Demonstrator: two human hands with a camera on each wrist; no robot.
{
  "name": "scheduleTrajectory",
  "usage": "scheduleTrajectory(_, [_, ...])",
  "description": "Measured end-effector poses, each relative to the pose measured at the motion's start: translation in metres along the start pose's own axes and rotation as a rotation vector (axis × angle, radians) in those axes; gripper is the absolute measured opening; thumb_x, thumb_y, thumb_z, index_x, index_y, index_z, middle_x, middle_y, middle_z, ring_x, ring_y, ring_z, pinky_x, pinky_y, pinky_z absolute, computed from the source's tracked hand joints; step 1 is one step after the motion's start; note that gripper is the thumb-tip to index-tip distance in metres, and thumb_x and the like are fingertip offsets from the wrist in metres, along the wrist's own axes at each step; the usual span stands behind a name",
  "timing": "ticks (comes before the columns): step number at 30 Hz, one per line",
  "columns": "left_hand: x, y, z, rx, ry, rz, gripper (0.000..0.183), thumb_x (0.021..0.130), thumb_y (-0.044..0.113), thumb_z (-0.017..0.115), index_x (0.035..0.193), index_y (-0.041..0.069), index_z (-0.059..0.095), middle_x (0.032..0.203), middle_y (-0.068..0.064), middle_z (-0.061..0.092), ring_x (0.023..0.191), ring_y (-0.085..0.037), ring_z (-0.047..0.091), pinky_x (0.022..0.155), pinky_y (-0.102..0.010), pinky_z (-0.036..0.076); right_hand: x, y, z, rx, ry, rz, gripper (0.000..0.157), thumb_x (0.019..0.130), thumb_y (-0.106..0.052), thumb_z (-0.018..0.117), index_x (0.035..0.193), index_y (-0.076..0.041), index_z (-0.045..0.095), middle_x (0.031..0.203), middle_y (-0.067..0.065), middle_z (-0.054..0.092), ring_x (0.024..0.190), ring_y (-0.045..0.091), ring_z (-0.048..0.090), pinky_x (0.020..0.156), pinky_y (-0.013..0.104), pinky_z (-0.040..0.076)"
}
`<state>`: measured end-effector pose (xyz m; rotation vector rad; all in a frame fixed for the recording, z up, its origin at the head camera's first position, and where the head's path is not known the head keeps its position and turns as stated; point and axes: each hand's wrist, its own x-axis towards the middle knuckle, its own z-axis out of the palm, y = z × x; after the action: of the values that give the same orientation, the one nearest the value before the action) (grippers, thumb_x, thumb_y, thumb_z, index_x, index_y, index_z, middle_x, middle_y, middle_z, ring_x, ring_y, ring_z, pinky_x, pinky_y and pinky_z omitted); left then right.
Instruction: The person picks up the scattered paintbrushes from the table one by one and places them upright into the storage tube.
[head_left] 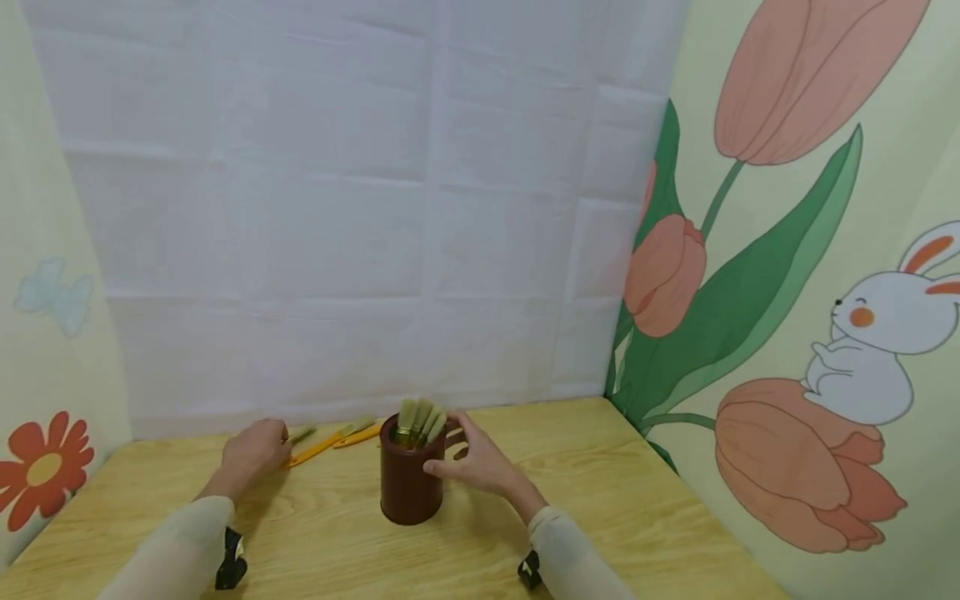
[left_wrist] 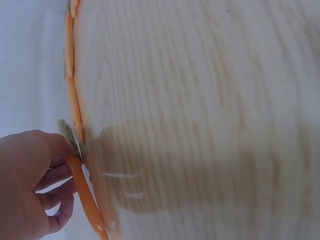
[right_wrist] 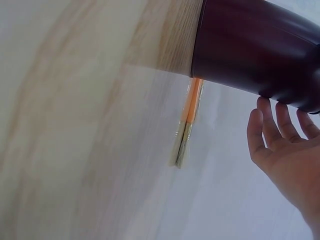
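My left hand is at the table's far left, its thumb and fingers pinching a paintbrush near the base of its bristles. In the left wrist view this paintbrush shows an orange handle slanting down. A dark brown mug stands upright at mid-table with several paintbrushes in it, pale bristles up. My right hand holds the mug's right side, thumb at the front and fingers by the upper edge. The right wrist view shows curved fingertips against the mug wall.
Orange-handled paintbrushes lie along the table's back edge between the left hand and the mug. Two more paintbrushes show beyond the mug in the right wrist view. A white sheet hangs behind the wood-grain table; printed curtains flank it.
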<state>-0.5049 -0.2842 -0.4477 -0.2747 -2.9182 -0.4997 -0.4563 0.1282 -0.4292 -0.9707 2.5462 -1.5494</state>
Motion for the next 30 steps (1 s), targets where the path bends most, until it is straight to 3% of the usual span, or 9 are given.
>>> scheduleTrajectory(5, [0.000,-0.006,0.000,-0.034,0.028,-0.032,0.016,0.094,0.004,0.056,0.082,0.003,0.066,0.077,-0.006,0.060,0.064,-0.023,0.051,0.054,-0.042,0.041,0.001,0.002,0.002,0.008,-0.010,-0.006,0.068,0.091,-0.043,0.077,0.146,-0.028,0.041,0.130,-0.005,0.050,0.114,0.017,0.057,0.093,0.041,0.050])
scheduleTrajectory(12, [0.002,0.001,-0.008,-0.063,0.133,0.047,0.015,0.093,0.004,0.058,0.079,0.002,0.063,0.073,-0.006,0.059,0.062,-0.022,0.052,0.052,-0.040,0.044,0.000,0.002,0.002,0.010,-0.004,-0.008,0.070,0.090,-0.043,0.077,0.148,-0.027,0.041,0.130,-0.005,0.050,0.114,0.017,0.057,0.091,0.037,0.050])
scheduleTrajectory(18, [0.009,0.023,-0.019,-0.128,0.163,0.054,0.013,0.094,0.004,0.055,0.088,-0.003,0.064,0.071,-0.007,0.058,0.058,-0.020,0.048,0.050,-0.036,0.040,0.001,0.003,-0.001,0.005,-0.005,-0.021,0.069,0.091,-0.042,0.077,0.148,-0.030,0.040,0.130,-0.005,0.050,0.114,0.018,0.057,0.091,0.039,0.051])
scheduleTrajectory(22, [0.012,0.040,-0.026,-0.177,0.205,0.076,0.022,0.098,0.005,0.052,0.104,-0.011,0.064,0.084,-0.020,0.065,0.056,-0.018,0.046,0.051,-0.035,0.040,0.002,0.003,-0.001,0.007,-0.006,-0.025,0.069,0.091,-0.041,0.077,0.149,-0.031,0.040,0.130,-0.005,0.050,0.114,0.019,0.057,0.090,0.036,0.051])
scheduleTrajectory(25, [0.014,0.057,-0.033,-0.198,0.249,0.083,0.032,0.099,0.007,0.053,0.120,-0.015,0.061,0.105,-0.028,0.066,0.063,-0.021,0.055,0.057,-0.038,0.048,0.001,0.003,0.000,0.007,-0.005,-0.019,0.069,0.092,-0.042,0.077,0.149,-0.032,0.040,0.130,-0.005,0.050,0.115,0.020,0.057,0.090,0.036,0.050])
scheduleTrajectory(30, [0.015,0.088,-0.045,-0.272,0.324,0.101,0.029,0.101,0.011,0.057,0.120,-0.011,0.062,0.105,-0.024,0.066,0.085,-0.032,0.065,0.070,-0.047,0.055,0.001,0.003,0.000,0.003,-0.006,-0.015,0.069,0.091,-0.043,0.076,0.149,-0.031,0.040,0.131,-0.005,0.050,0.115,0.020,0.057,0.090,0.037,0.050])
